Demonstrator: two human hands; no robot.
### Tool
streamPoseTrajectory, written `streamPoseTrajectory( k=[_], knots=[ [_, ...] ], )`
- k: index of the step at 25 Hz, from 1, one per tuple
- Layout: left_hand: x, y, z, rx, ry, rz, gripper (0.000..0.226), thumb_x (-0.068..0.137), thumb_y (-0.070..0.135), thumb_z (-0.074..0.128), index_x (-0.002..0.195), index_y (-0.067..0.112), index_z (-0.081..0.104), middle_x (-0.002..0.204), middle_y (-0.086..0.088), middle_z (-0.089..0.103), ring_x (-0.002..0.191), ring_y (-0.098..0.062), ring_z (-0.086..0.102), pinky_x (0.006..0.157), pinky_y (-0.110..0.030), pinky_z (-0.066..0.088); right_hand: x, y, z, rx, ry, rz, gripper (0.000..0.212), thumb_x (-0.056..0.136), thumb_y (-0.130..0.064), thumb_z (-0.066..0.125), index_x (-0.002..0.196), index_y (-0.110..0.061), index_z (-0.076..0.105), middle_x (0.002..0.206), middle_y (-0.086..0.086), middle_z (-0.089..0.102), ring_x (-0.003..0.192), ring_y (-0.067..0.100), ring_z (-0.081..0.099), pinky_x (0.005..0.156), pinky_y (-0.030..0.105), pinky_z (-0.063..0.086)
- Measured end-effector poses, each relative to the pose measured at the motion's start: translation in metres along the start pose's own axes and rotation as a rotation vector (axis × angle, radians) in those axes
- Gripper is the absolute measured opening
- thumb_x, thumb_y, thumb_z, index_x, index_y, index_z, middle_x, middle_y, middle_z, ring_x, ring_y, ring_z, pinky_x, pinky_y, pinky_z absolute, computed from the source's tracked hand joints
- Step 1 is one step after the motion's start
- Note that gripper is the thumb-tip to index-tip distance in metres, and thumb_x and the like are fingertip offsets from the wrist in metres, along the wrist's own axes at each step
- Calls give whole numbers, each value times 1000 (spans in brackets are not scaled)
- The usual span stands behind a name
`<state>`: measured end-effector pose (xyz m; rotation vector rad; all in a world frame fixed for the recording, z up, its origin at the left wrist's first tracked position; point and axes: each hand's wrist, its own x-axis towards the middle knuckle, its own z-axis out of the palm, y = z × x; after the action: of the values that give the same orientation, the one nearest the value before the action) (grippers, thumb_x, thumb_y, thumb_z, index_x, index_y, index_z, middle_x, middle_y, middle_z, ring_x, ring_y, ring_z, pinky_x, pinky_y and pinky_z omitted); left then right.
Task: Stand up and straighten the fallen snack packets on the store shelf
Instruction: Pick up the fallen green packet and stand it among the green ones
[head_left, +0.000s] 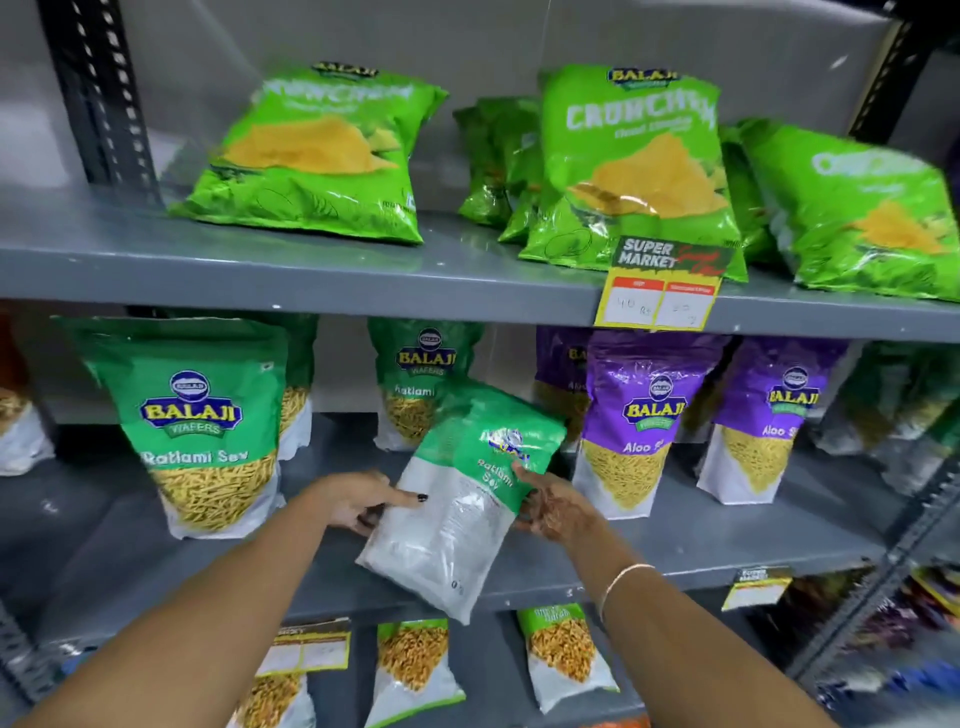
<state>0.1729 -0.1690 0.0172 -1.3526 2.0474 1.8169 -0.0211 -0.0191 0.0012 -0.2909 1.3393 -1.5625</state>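
Note:
Two green Ratlami Sev packets (467, 499) are held tilted over the front of the middle shelf (675, 556), one behind the other, the white back of one facing me. My left hand (363, 501) grips their left edge and my right hand (545, 501) grips the right edge. An upright Ratlami Sev packet (200, 431) stands to the left, another (421, 379) stands behind the held ones. Purple Aloo Sev packets (639, 426) stand upright to the right. On the top shelf, a green Crunchem bag (322, 156) lies leaning back.
More Crunchem bags (634, 166) lean on the top shelf behind a yellow price tag (660, 291). The lower shelf holds small snack packets (415, 670) and another tag (311, 649). A black perforated upright (98, 93) rises at left; a second rack (893, 597) stands at right.

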Motion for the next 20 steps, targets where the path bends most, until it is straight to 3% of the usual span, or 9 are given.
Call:
streamPoseTrajectory(
  k=[4, 7, 10, 12, 14, 17, 20],
  knots=[
    [-18, 16, -11, -6, -1, 120, 19, 78, 8, 69, 90, 15, 55, 86, 1, 61, 72, -11, 52, 65, -20, 40, -10, -43, 23, -116, -52, -186, 8, 82, -6, 62, 88, -12, 63, 61, -2, 75, 54, 12, 71, 52, 34, 59],
    [-17, 22, -12, -2, 149, 263, 49, 72, -2, 72, 119, 5, 56, 118, -8, 64, 100, -17, 54, 89, -27, 41, -13, -65, 43, -237, -1, -332, 22, 78, 4, 65, 95, -10, 61, 73, 1, 71, 63, 16, 67, 55, 34, 58],
    [-6, 16, -6, 2, 355, 376, 62, 63, -5, 77, 121, 1, 55, 123, -17, 64, 104, -22, 59, 92, -29, 46, -7, -67, 55, -328, 52, -431, 25, 75, 11, 65, 90, -8, 62, 81, 5, 67, 60, 10, 65, 53, 26, 58],
    [5, 7, 1, 39, 451, 370, 68, 57, 3, 82, 120, 6, 55, 121, -15, 66, 109, -28, 62, 95, -36, 50, 2, -59, 54, -365, 62, -456, 32, 72, 14, 66, 102, 3, 60, 97, 19, 68, 64, 13, 68, 68, 34, 61],
    [9, -1, 6, 102, 503, 342, 71, 55, 12, 84, 119, 9, 56, 121, -14, 67, 109, -29, 62, 94, -41, 51, 8, -50, 49, -367, 49, -459, 29, 72, 15, 66, 99, 5, 60, 107, 25, 66, 81, 25, 66, 82, 45, 57],
    [12, -4, 13, 144, 580, 319, 67, 58, 20, 83, 119, 11, 57, 120, -12, 67, 110, -29, 61, 92, -38, 50, 10, -41, 36, -426, 40, -441, 28, 73, 5, 71, 88, -11, 53, 89, 8, 63, 78, 16, 59, 67, 24, 54],
    [11, 0, 22, 157, 676, 270, 67, 57, 32, 82, 117, 17, 57, 122, -7, 67, 116, -27, 58, 99, -38, 43, 17, -15, 17, -597, 150, -365, 42, 67, -3, 78, 91, -11, 45, 74, -1, 50, 63, 9, 46, 55, 19, 40]
  ],
)
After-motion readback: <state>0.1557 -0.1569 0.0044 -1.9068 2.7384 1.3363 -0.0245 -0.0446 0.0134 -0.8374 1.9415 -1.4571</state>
